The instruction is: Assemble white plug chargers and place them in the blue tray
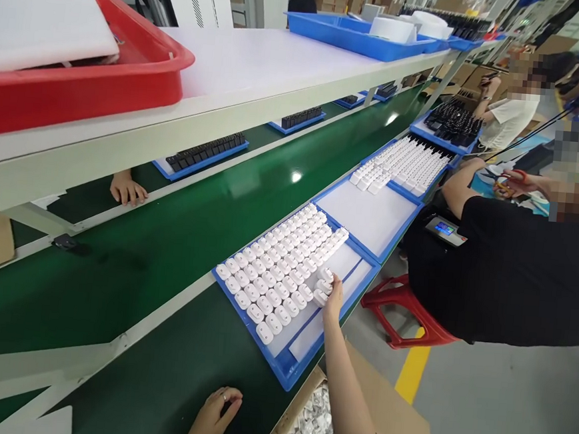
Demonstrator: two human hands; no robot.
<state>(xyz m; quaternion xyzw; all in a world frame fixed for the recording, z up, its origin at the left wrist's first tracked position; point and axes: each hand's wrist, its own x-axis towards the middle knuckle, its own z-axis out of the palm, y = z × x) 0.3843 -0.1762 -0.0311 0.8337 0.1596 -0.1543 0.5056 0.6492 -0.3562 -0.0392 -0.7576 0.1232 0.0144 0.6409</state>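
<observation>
My right hand point(333, 302) reaches over a blue tray point(287, 376) and has its fingers on a small cluster of white oval plastic pieces point(321, 292). The fingertips are partly hidden behind these pieces. Beside them, rows of matching white oval pieces point(264, 270), each with a small dark mark, stand on the pale tray liner. Low in the view, my left hand point(213, 417) rests on the dark green bench top point(157, 374). Its fingers are loosely curled, the thumb is a little apart, and nothing shows in it.
Beyond is a blue tray with a bare liner point(370, 216), then one with white pieces point(409, 163). A green conveyor belt point(194, 216) runs alongside. An open carton point(311, 422) holds small bagged parts. A person in a black shirt point(505, 274) sits right; another person's hand point(128, 189) is across the belt.
</observation>
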